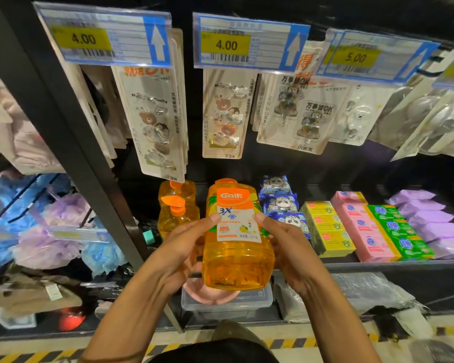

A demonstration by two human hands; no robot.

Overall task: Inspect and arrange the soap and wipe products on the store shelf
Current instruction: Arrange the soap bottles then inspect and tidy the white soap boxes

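A big orange bottle [237, 239] of orange liquid is held in front of the shelf [378, 265] edge, between two pump bottles [177, 213] and the panda packs [281, 203]. The left hand [186, 247] and right hand [286, 244] curl round its sides, thumbs on the label. Its long axis runs upright, cap end up and away, label facing the person.

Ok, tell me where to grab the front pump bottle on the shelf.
Likely grip the pump bottle round its body below the orange pump, from the front: it stands upright, another bottle behind, black post left, the held Gail bottle right.
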